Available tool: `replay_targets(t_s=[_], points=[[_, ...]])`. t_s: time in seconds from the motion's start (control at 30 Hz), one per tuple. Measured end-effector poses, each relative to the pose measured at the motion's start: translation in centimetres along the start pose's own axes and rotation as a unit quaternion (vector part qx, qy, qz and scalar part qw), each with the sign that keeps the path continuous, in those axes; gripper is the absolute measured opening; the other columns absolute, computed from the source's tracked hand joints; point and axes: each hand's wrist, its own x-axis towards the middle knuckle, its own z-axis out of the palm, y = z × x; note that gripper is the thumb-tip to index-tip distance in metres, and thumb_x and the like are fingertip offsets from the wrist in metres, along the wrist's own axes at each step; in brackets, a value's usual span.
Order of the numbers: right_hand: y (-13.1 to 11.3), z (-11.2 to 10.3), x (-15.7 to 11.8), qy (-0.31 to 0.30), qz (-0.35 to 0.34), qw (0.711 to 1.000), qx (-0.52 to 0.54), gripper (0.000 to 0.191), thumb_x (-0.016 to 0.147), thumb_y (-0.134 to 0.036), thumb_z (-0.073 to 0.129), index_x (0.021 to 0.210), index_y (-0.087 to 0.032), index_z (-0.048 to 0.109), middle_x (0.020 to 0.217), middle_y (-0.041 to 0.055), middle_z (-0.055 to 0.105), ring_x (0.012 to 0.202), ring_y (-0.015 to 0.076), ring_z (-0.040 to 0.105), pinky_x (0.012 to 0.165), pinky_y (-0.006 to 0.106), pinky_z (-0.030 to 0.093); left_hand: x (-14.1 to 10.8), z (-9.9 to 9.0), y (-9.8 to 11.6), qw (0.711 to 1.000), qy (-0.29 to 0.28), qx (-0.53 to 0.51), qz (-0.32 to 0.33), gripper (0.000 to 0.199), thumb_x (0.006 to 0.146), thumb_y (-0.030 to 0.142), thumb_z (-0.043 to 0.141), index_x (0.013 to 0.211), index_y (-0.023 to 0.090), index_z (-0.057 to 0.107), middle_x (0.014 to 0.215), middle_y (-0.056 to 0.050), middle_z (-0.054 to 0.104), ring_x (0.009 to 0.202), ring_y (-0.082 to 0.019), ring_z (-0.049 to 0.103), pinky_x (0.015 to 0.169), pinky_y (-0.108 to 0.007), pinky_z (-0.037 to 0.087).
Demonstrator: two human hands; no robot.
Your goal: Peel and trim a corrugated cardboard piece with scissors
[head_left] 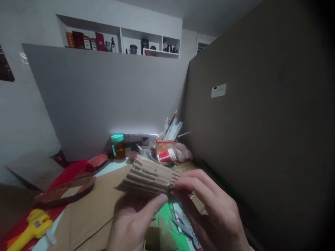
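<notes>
A curved piece of corrugated cardboard (149, 176), its ridges facing me, is held up over the table between both hands. My left hand (138, 218) grips it from below, thumb along its lower edge and the other fingers hidden behind it. At its right end, my right hand (211, 202) pinches the edge between thumb and fingers. Under my hands lie a green mat (166, 212) and scissors (185, 226), partly covered by my right hand. Flat brown cardboard (89, 212) spreads out to the left.
A yellow glue gun (35, 226) lies at the lower left, near a brown ring-shaped piece (68, 191). At the back stand a teal-lidded bottle (119, 148), a red-and-white paper cup (166, 156) and a container of sticks (166, 144). A grey partition (256, 122) rises on the right.
</notes>
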Motion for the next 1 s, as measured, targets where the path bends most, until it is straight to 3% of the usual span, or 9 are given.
replay_targets(t_s=[0.1, 0.27, 0.4, 0.5, 0.6, 0.77, 0.87, 1.0], points=[[-0.1, -0.2, 0.0, -0.006, -0.003, 1.0, -0.002, 0.022, 0.086, 0.001, 0.059, 0.096, -0.019, 0.061, 0.086, 0.0029, 0.061, 0.077, 0.0137, 0.058, 0.066, 0.025, 0.048, -0.2, 0.0, 0.1, 1.0, -0.007, 0.011, 0.002, 0.031, 0.076, 0.031, 0.077, 0.106, 0.023, 0.076, 0.095, -0.003, 0.079, 0.118, -0.03, 0.059, 0.103, -0.036, 0.042], [-0.3, -1.0, 0.5, -0.083, 0.027, 0.996, -0.002, 0.015, 0.089, -0.003, 0.054, 0.087, -0.017, 0.057, 0.084, 0.0045, 0.056, 0.078, 0.0151, 0.055, 0.067, 0.028, 0.047, -0.6, 0.1, 0.1, 1.0, 0.007, 0.002, 0.002, 0.031, 0.071, 0.031, 0.08, 0.1, 0.023, 0.078, 0.092, -0.004, 0.079, 0.117, -0.032, 0.06, 0.102, -0.038, 0.045], [0.0, -0.7, 0.3, -0.07, -0.065, 0.994, -0.057, 0.016, 0.085, -0.001, 0.056, 0.086, -0.016, 0.056, 0.076, 0.0038, 0.054, 0.068, 0.0159, 0.048, 0.059, 0.031, 0.04, -0.8, 0.1, 0.1, 0.997, 0.065, -0.038, 0.003, 0.029, 0.067, 0.032, 0.082, 0.095, 0.025, 0.078, 0.097, 0.0, 0.079, 0.117, -0.032, 0.061, 0.104, -0.036, 0.046], [0.0, 0.2, -0.2, -0.07, -0.144, 0.977, -0.143, 0.015, 0.082, -0.001, 0.058, 0.087, -0.015, 0.058, 0.071, 0.0047, 0.056, 0.063, 0.0173, 0.047, 0.056, 0.033, 0.037, -0.6, -0.1, 0.2, 0.992, 0.098, -0.072, -0.028, 0.029, 0.069, 0.033, 0.082, 0.097, 0.026, 0.078, 0.093, 0.002, 0.079, 0.114, -0.029, 0.064, 0.096, -0.03, 0.052], [-0.4, 1.1, -0.6, -0.028, -0.21, 0.948, -0.236, 0.012, 0.086, -0.004, 0.052, 0.09, -0.012, 0.061, 0.069, 0.0069, 0.061, 0.062, 0.0207, 0.057, 0.057, 0.037, 0.042, -0.4, -0.3, 0.3, 0.988, 0.093, -0.106, -0.056, 0.029, 0.069, 0.031, 0.084, 0.097, 0.026, 0.078, 0.09, 0.003, 0.079, 0.112, -0.027, 0.066, 0.083, -0.025, 0.057], [-1.0, 1.8, -0.6, 0.048, -0.254, 0.92, -0.295, 0.029, 0.09, -0.004, 0.037, 0.085, -0.015, 0.063, 0.065, 0.0075, 0.066, 0.058, 0.0205, 0.061, 0.059, 0.037, 0.051, -0.6, -0.4, 0.5, 0.988, 0.085, -0.11, -0.064, 0.024, 0.069, 0.031, 0.084, 0.09, 0.021, 0.078, 0.094, 0.0, 0.08, 0.098, -0.027, 0.072, 0.068, -0.022, 0.06], [-0.9, 2.3, -1.0, 0.072, -0.249, 0.927, -0.271, 0.037, 0.092, -0.006, 0.03, 0.075, -0.02, 0.06, 0.057, 0.0046, 0.063, 0.051, 0.0176, 0.058, 0.053, 0.034, 0.051, -0.7, -0.2, 0.7, 0.988, 0.087, -0.102, -0.078, 0.02, 0.069, 0.03, 0.084, 0.085, 0.02, 0.078, 0.082, 0.0, 0.08, 0.087, -0.026, 0.075, 0.064, -0.023, 0.059], [-0.7, 2.5, -2.0, 0.089, -0.247, 0.94, -0.216, 0.036, 0.091, -0.002, 0.033, 0.07, -0.018, 0.057, 0.054, 0.0025, 0.06, 0.042, 0.015, 0.054, 0.045, 0.033, 0.045, -0.6, 0.1, 1.1, 0.99, 0.109, -0.084, -0.037, 0.018, 0.067, 0.03, 0.085, 0.081, 0.022, 0.076, 0.081, 0.002, 0.08, 0.086, -0.025, 0.074, 0.069, -0.023, 0.058]])
